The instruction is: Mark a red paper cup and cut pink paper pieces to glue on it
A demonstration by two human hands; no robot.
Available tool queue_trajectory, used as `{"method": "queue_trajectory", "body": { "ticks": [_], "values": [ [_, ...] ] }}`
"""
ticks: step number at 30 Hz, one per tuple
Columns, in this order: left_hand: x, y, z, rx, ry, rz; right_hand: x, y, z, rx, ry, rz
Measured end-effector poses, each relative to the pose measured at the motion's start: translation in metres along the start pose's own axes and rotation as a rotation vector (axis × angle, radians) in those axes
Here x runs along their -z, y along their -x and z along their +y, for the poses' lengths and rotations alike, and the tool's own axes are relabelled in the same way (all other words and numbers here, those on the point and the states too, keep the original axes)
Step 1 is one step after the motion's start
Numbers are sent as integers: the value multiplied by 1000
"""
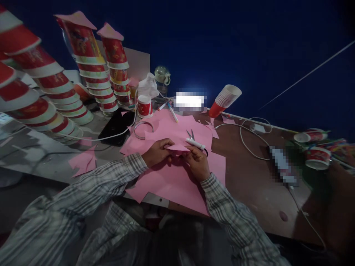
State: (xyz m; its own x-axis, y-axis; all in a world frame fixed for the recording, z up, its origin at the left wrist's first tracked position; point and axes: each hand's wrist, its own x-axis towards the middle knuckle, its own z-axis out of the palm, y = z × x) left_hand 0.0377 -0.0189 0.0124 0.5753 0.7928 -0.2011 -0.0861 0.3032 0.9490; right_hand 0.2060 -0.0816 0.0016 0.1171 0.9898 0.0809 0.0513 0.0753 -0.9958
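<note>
Between my two hands is a small piece of pink paper (178,147), gripped at both ends above larger pink sheets (172,181). My left hand (158,151) pinches its left end with thumb and fingers. On the other end, my right hand (197,162) has its fingers closed around the edge. Just beyond the right hand lie a white stick-like tool (195,143) with a dark cord and a pair of scissors (190,133), partly hidden. A roll of tape (143,130) rests on the paper beyond my left hand.
Stacked red-and-white paper cup towers (93,70) stand at the left, two with pink cone tops. A nested stack of cups (225,99) leans at the back. A black phone-like slab (118,127), cables and a power strip (283,166) lie about. Another person's arm (340,199) shows at right.
</note>
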Motion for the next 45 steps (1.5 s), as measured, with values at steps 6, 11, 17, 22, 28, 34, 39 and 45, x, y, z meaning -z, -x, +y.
{"method": "queue_trajectory", "body": {
  "ticks": [6, 11, 17, 22, 28, 34, 39, 45],
  "values": [
    [-3, 3, 2, -16, -4, 73, 0, 2, -2, -73, -57, -94],
    [-3, 4, 4, -37, -86, 147, 1, 4, -8, 27, 227, -46],
    [-4, 3, -2, -86, -35, 51, -4, 5, -8, 154, 405, 29],
    [-3, 3, -6, -165, -135, -45, 0, 2, -2, 186, 383, 30],
    [1, 7, -9, -293, -423, -77, 4, 1, -1, 246, 353, -7],
    [5, 11, -9, -559, -825, -110, 1, 4, -4, 524, 398, 16],
    [5, 11, -9, -631, -1040, -103, 1, 6, -5, 557, 395, 55],
    [4, 12, -9, -589, -946, -30, 3, 4, -5, 551, 405, 7]
  ]
}}
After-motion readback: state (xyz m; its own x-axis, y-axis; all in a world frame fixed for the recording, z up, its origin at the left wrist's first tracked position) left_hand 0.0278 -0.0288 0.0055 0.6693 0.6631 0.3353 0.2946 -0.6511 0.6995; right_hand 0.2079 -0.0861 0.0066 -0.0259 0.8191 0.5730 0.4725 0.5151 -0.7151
